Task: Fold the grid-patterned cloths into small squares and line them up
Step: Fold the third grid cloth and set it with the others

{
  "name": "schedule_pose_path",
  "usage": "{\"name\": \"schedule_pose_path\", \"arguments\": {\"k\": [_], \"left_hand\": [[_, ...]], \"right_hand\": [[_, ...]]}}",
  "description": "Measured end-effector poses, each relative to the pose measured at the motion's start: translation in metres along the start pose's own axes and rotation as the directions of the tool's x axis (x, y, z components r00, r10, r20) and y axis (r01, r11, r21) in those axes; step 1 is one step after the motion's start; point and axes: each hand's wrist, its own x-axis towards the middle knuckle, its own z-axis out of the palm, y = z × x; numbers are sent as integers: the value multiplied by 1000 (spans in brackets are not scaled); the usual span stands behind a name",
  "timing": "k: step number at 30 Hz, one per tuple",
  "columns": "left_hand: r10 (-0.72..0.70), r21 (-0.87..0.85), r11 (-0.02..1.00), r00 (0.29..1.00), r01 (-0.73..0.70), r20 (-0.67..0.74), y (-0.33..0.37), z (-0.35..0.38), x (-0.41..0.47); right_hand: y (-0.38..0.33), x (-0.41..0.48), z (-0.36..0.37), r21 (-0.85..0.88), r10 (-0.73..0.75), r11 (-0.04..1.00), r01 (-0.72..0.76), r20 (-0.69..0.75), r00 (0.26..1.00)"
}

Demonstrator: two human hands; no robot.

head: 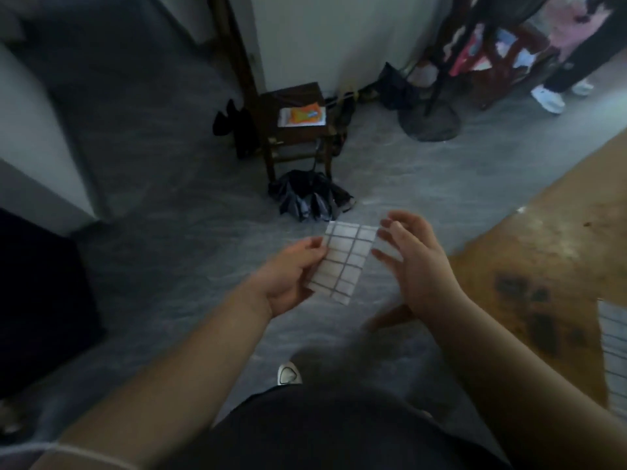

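Observation:
A small white cloth with a grey grid (344, 261), folded into a narrow rectangle, is held in the air above the grey floor. My left hand (291, 276) pinches its left edge between thumb and fingers. My right hand (412, 259) is at its right edge, fingers spread and slightly curled, touching the cloth's upper right corner. Another grid-patterned cloth (614, 354) lies on the wooden table (549, 252) at the far right, cut off by the frame edge.
A small wooden stool (298, 130) with an orange packet on it stands ahead, a collapsed black umbrella (310, 196) at its foot. A fan base (429, 122) and another person's legs (570, 72) are at the back right. A dark shape sits at the left.

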Motion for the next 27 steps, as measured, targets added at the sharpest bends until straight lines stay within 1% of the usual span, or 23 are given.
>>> {"name": "schedule_pose_path", "arguments": {"k": [1, 2, 3, 4, 5, 6, 9, 11, 13, 16, 20, 24, 27], "left_hand": [[31, 2, 1000, 997, -31, -65, 11, -18, -1], [56, -4, 998, 991, -57, -123, 21, -33, -4], [81, -2, 997, 981, -83, -177, 31, -45, -7], [109, 18, 994, 969, -107, -224, 39, -57, -9], [144, 59, 989, 953, -133, -266, 47, -66, -10], [179, 100, 983, 936, -155, -302, 53, -73, -9], [255, 161, 965, 891, -209, -374, 70, -87, 3], [291, 196, 953, 876, -230, -385, 82, -88, 17], [308, 244, 942, 878, -228, -367, 96, -85, 37], [295, 312, 931, 897, -192, -330, 119, -77, 75], [191, 399, 914, 950, -80, -248, 160, -61, 142], [182, 566, 824, 960, -31, -212, 205, -27, 219], [186, 593, 804, 965, -42, -184, 235, 4, 278]], "right_hand": [[6, 10, 22, 99, 140, 986, -137, -21, 990], [11, 18, 41, 167, 266, 951, -258, -23, 964], [14, 23, 59, 180, 360, 918, -354, 1, 933], [16, 27, 76, 154, 416, 896, -417, 36, 909], [17, 30, 90, 103, 437, 891, -442, 71, 897], [17, 34, 103, 47, 429, 900, -434, 89, 899], [17, 56, 123, -84, 374, 926, -369, 66, 925], [14, 75, 129, -164, 368, 921, -354, 67, 927], [9, 97, 129, -225, 344, 920, -320, 73, 936], [-4, 135, 119, -242, 288, 933, -267, 56, 956], [-28, 203, 95, -283, 186, 943, -174, 18, 982], [-60, 280, 63, -246, 143, 958, -148, -38, 989], [-87, 326, 37, -196, 93, 975, -109, -87, 992]]}}
